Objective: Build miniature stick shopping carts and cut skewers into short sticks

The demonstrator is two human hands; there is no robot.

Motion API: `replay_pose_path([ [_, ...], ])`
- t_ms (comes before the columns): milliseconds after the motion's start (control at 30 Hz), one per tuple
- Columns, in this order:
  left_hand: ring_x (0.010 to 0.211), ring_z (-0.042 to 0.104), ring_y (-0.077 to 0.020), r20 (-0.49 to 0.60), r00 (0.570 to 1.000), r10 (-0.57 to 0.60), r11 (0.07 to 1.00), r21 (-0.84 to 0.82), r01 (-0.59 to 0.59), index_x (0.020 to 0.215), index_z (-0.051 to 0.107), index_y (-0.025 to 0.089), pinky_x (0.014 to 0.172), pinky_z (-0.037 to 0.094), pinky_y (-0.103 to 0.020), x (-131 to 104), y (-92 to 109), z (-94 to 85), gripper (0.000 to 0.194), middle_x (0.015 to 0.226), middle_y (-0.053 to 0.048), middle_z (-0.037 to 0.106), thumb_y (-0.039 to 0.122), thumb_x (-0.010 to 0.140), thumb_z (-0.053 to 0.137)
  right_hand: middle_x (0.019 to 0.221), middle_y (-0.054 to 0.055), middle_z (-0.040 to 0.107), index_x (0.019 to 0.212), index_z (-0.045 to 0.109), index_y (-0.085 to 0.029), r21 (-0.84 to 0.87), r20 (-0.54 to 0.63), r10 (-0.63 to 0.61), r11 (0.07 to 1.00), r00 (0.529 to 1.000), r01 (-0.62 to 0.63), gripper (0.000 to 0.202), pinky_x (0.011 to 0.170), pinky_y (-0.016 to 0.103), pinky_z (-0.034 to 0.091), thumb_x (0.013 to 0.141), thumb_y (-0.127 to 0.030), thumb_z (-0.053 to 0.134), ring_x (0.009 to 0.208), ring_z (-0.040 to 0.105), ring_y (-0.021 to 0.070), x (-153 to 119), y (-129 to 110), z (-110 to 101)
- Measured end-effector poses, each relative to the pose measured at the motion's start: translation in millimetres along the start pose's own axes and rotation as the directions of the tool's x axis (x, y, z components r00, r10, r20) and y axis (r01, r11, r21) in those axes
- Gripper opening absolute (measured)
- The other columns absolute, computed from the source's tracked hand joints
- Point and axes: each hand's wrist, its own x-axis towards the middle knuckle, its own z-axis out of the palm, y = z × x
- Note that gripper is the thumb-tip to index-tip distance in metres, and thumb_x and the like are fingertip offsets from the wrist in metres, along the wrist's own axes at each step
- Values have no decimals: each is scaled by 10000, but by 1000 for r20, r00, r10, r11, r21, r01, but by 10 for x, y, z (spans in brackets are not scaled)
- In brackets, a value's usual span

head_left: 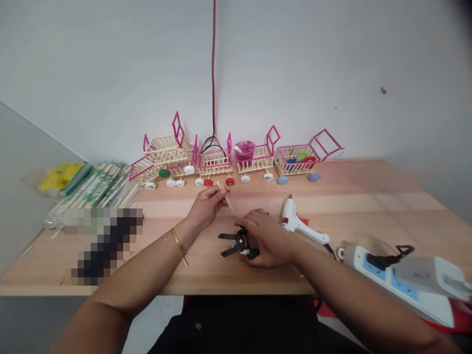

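My left hand (212, 205) pinches a pair of thin wooden sticks (229, 200) between thumb and fingers, their lower ends slanting down towards my right hand. Fingers curled, my right hand (267, 238) grips black pliers (236, 243) low over the wooden table (165, 204). The pliers' two black arms point left and stand apart; the rest of the tool is partly hidden under my palm. A loose short stick (185, 261) shows beside my left wrist.
Small stick-built carts (216, 162) with pink trim and bottle-cap wheels line the wall. A white glue gun (300, 223) lies right of my right hand, near a power strip (398, 285). Packs of wooden sticks (92, 189) and a yellow bag (61, 179) lie left.
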Motion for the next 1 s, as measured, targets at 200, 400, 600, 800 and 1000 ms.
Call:
replay_pose_path([
  [200, 558, 526, -58, -30, 999, -19, 989, 145, 23, 725, 675, 124, 578, 470, -206, -92, 217, 146, 300, 660, 14, 589, 352, 605, 829, 1061, 134, 621, 1182, 509, -129, -15, -11, -9, 1000, 1000, 9, 574, 904, 446, 375, 695, -395, 658, 964, 552, 267, -17, 8, 7],
  [400, 532, 518, -60, -21, 1000, -15, 985, 173, 19, 707, 653, 124, 565, 480, -207, -96, 216, 185, 327, 600, 30, 544, 380, 598, 826, 1028, 125, 626, 1178, 504, -130, -8, -8, -31, 999, 999, 31, 564, 892, 445, 380, 707, -400, 656, 945, 550, 264, -14, -4, 3],
  [600, 494, 519, -62, 76, 996, -55, 981, 191, 39, 655, 593, 137, 515, 460, -189, 30, -18, 145, 297, 565, 38, 546, 350, 644, 800, 1039, 126, 620, 1201, 485, -134, -4, -37, -14, 1000, 999, 14, 611, 912, 445, 375, 692, -414, 674, 953, 539, 266, -16, 20, -8],
  [800, 551, 558, -77, 39, 999, -12, 992, 125, 7, 677, 615, 133, 563, 495, -217, 93, -26, 91, 279, 614, 37, 565, 346, 652, 795, 1010, 121, 602, 1186, 485, -136, 28, -119, 3, 1000, 993, 1, 613, 868, 429, 395, 681, -428, 676, 932, 521, 267, -22, 6, -37],
  [1000, 600, 567, -82, 3, 1000, -6, 998, 56, 5, 751, 651, 121, 588, 510, -236, 112, -38, 37, 262, 692, 17, 592, 325, 662, 788, 1033, 133, 610, 1198, 516, -143, -92, -82, 103, 990, 991, -110, 571, 945, 496, 319, 696, -368, 670, 975, 502, 297, -24, 11, -69],
])
